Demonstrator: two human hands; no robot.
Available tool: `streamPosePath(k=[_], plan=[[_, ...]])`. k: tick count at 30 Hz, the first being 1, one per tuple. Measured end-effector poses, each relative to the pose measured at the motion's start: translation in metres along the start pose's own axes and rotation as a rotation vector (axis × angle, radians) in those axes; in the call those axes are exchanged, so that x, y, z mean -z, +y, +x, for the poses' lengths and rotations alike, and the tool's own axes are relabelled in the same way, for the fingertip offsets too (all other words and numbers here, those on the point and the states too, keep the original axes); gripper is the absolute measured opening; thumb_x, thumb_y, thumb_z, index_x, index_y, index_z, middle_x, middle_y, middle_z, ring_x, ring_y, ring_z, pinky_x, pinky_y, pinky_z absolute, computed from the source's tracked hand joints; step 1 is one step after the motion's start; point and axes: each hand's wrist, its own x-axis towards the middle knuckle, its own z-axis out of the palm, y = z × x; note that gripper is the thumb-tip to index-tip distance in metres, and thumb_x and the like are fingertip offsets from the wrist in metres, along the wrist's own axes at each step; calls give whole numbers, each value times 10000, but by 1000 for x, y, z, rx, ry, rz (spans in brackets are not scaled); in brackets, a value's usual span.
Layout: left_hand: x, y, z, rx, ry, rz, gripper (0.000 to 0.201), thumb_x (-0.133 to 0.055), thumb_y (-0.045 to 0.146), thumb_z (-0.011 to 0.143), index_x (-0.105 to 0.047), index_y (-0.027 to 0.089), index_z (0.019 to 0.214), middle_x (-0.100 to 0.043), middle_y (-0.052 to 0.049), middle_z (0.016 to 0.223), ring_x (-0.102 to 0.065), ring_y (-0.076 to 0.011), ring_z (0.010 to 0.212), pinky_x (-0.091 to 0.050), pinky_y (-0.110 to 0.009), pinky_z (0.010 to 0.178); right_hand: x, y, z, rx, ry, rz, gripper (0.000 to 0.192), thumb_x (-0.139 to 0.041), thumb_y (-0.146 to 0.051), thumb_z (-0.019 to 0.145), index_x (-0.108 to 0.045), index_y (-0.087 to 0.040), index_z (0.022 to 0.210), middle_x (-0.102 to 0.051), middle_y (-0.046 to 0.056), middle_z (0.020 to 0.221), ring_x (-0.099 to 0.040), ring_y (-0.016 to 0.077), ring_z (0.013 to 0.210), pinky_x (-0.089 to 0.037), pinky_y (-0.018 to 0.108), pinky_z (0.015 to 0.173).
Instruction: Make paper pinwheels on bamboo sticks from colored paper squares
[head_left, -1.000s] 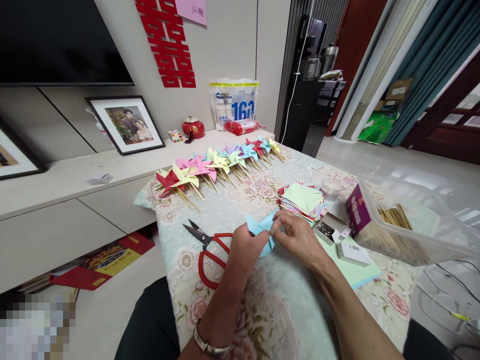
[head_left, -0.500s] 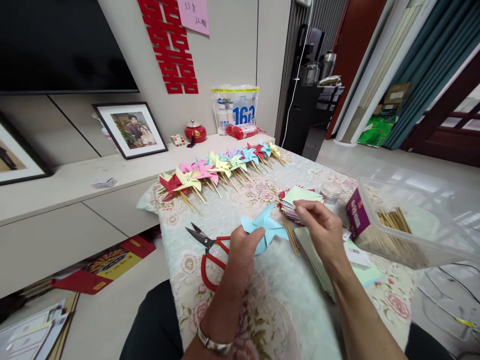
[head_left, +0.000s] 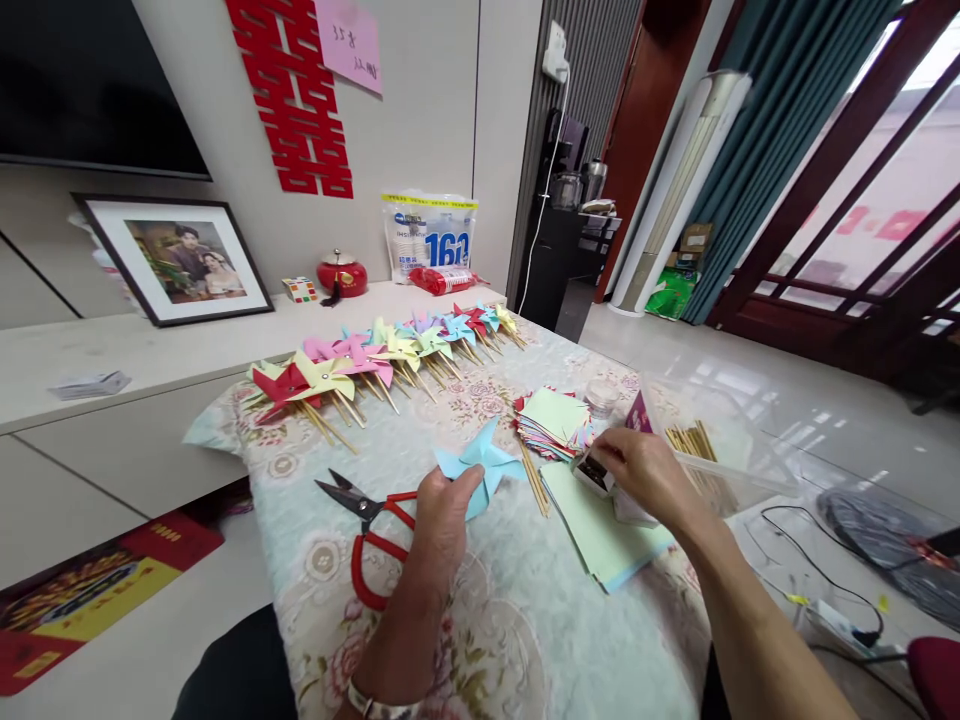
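Observation:
My left hand holds a light-blue paper pinwheel at its centre, thumb pressed on top, over the table. My right hand is at a small white box with dark contents; its fingers are bent together at the opening, and what they grip is hidden. Under the box lies a stack of pale green paper sheets. Left of my left hand lie scissors with red handles, their blades apart. Several thin sticks lie between the pinwheel and a pile of cut paper squares.
A row of finished pinwheels on sticks lines the table's far edge. A clear plastic bin holding many sticks stands on the right, beside a small round clear container. A low white cabinet runs behind the table.
My right hand has moved from above the paper squares to the small white box on its right. My left hand still holds the blue pinwheel. The view has turned right.

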Motion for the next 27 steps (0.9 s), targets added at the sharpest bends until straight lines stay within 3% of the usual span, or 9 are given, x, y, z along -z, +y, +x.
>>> streamPosePath(k=[2,7,10,17,27], plan=[[0,0,0,3,3,-1,231,-772,281,563,-651,145,706,-580,49,563,-478,-103,522,-414,-227,545,-5,-6,1,-1,-85,-113,252,-506,-159,929,-725,-175,806,-747,84,803,-693,209,756,-416,262,638],[1,-2,1,-6,-12,22,224,-773,287,583,-635,147,690,-599,31,579,-502,-115,530,-413,-234,539,-26,-13,11,-91,-140,-255,247,-517,-132,902,-763,-111,891,-753,214,917,-726,306,825,-419,303,624],[1,-4,3,-12,-6,17,225,-765,292,578,-640,143,693,-614,21,583,-515,-124,533,-418,-240,538,-31,-11,16,-110,-160,-276,238,-537,-159,889,-764,-126,948,-755,206,978,-727,317,871,-425,306,633],[3,-7,5,-31,-16,22,214,-766,289,593,-665,142,712,-619,23,577,-510,-120,532,-407,-231,535,-27,-9,18,-87,-202,-251,259,-519,-145,870,-760,-206,941,-776,110,913,-729,250,843,-365,272,594],[-2,0,0,-9,-28,4,222,-749,293,581,-675,140,726,-647,7,625,-541,-136,562,-425,-242,564,-33,-6,22,-51,-196,-283,278,-482,-153,903,-756,-158,952,-761,163,978,-722,270,867,-386,287,631]])
